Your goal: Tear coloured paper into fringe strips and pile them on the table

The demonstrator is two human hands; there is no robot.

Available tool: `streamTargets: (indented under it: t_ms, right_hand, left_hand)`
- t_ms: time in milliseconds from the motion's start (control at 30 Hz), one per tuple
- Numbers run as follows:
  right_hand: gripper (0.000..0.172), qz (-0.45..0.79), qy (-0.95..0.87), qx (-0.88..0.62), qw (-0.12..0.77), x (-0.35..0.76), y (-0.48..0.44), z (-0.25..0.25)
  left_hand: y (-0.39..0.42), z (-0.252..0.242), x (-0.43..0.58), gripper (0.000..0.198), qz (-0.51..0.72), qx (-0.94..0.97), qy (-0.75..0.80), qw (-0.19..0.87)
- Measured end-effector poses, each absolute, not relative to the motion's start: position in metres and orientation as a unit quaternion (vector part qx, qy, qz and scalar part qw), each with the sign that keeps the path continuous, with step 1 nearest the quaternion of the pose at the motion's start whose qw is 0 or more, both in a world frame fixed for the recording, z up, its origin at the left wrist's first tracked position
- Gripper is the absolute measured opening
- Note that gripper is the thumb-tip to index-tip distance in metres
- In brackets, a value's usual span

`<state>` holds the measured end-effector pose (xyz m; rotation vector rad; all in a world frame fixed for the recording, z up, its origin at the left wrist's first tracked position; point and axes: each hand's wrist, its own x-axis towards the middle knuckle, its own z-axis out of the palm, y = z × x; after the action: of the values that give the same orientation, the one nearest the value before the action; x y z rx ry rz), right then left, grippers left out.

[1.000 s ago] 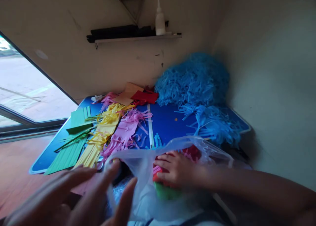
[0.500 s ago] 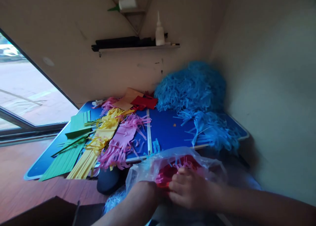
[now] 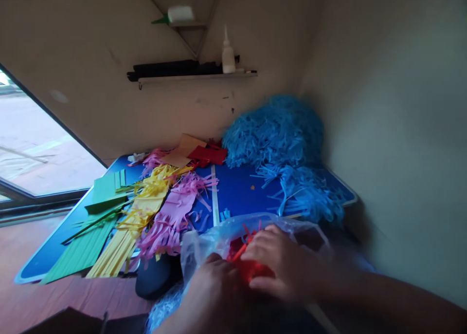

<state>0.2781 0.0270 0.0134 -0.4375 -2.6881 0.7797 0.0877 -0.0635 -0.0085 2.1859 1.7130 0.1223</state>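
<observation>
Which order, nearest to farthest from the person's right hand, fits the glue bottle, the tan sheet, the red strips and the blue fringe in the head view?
1. red strips, inside the bag, touching the right hand.
2. blue fringe, at the right edge of the table.
3. tan sheet, at the far edge.
4. glue bottle, up on the wall shelf.

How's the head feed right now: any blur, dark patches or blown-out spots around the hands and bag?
Head view: the left hand and right hand at the plastic bag are motion-blurred and dim. Head view: the window at left is blown out by daylight. Head view: the paper strips on the blue table read clearer.
</observation>
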Motion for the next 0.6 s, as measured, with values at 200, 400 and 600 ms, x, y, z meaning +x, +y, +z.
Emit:
streamTargets:
  t_ms: [200,400,600]
  right_hand:
    - [0.005,0.228,-0.952,-0.173,0.105,0.286,0.038,0.029]
    - [0.003,0.213,-0.975,-0.060,0.025,0.306,0.026,0.030]
    - [0.013,0.172,-0.983,-0.052,0.037,0.321,0.004,0.025]
  left_hand:
    - [-0.055,-0.010,0.071,0.035,0.236,0.676,0.543,0.439]
    - [-0.042,-0.021,0.074,0.076,0.220,0.526,0.319,0.757]
    - [-0.041,-0.028,0.104,0.068,0.190,0.527,0.409,0.721]
